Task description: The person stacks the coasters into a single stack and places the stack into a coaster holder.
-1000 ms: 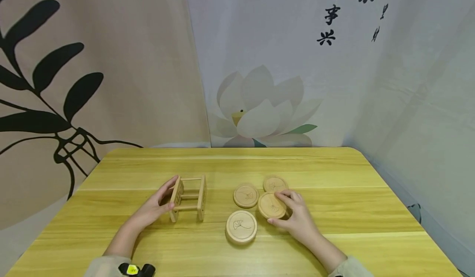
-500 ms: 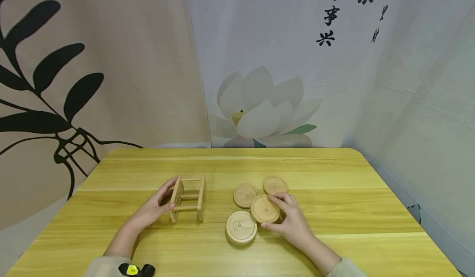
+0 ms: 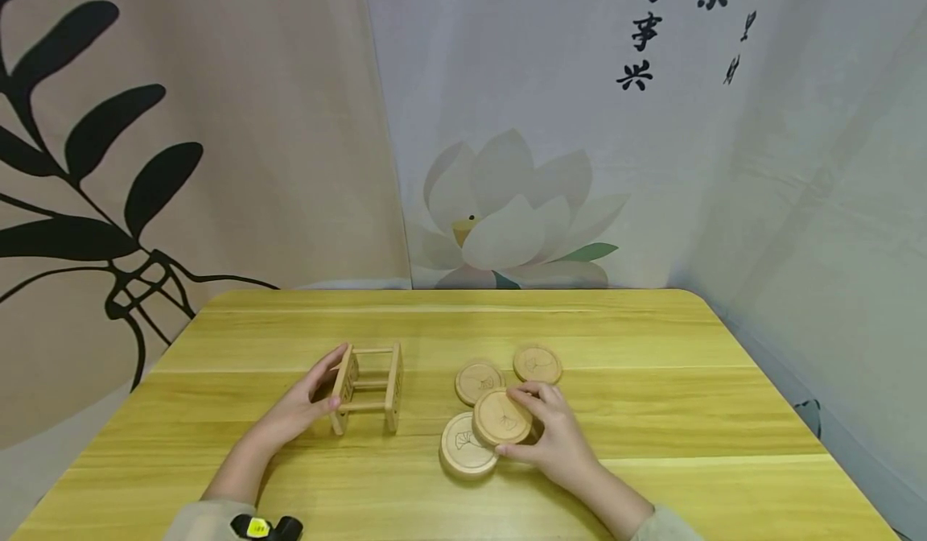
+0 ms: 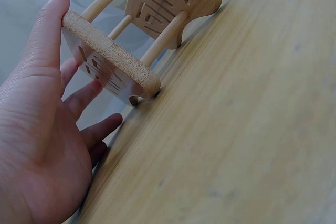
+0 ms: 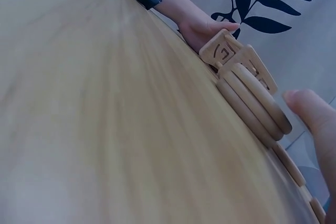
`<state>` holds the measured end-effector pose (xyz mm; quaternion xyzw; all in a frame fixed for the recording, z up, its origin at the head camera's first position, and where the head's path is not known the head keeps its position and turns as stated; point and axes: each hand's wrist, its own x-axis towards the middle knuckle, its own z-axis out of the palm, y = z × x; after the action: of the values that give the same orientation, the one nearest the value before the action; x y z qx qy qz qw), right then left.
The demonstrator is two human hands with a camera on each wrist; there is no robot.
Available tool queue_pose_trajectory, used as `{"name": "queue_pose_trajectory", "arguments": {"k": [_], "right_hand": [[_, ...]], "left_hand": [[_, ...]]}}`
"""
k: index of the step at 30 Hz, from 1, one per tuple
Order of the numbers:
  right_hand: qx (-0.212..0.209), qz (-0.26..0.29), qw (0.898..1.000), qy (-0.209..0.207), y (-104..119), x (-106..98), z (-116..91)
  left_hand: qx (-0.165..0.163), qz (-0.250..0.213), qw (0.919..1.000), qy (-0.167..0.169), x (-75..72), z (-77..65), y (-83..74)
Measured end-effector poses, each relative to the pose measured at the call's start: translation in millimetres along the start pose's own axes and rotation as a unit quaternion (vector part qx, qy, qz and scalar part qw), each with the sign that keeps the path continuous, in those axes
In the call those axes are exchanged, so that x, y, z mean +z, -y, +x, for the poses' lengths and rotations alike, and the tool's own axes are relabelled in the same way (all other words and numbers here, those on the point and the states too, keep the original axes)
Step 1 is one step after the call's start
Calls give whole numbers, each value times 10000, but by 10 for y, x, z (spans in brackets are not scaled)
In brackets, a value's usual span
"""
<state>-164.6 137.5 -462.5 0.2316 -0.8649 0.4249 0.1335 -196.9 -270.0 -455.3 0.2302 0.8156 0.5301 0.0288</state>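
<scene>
To the right of the wooden coaster rack (image 3: 393,388), two flat leaf-engraved coasters (image 3: 537,363) and a coaster stack (image 3: 460,454) are carried by the desk (image 3: 652,380). Partly over that stack, another coaster (image 3: 501,417) is pinched between thumb and fingertips by the right hand (image 3: 556,443); the rack's left panel is gripped by the left hand (image 3: 298,406).

Soft, even light fills the head view, bringing out the warm yellow of the tabletop (image 3: 666,412) and leaving a faint shadow below the front wooden disc (image 3: 457,452), while the cloth backdrop (image 3: 290,138) looks greyer. Both wrist views are cooler and duller, with softened detail, and a pale sheen hazes the right one's lower left.
</scene>
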Motion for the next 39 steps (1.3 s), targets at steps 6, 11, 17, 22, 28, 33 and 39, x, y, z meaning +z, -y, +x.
{"name": "queue_pose_trajectory", "arguments": {"k": [6, 11, 17, 22, 28, 33, 39], "right_hand": [[-136, 4, 9999, 13, 17, 49, -8], [-137, 26, 9998, 103, 48, 88, -9], [-231, 71, 9996, 166, 86, 126, -17], [-226, 101, 9994, 253, 112, 152, -19], [-275, 130, 9990, 318, 146, 169, -20], [-366, 90, 9987, 353, 168, 182, -25], [-411, 121, 9983, 400, 187, 211, -29]], "left_hand": [[-8, -39, 10000, -8, 6, 5, 2], [-11, -31, 10000, -9, 8, 3, 11], [-20, -45, 10000, -8, 6, 2, 13], [-19, -45, 10000, 0, 2, 1, 17], [-13, -48, 10000, 7, -3, 2, 27], [-20, -13, 10000, -11, 0, 5, 25], [-3, -85, 10000, -3, 2, 8, 31]]}}
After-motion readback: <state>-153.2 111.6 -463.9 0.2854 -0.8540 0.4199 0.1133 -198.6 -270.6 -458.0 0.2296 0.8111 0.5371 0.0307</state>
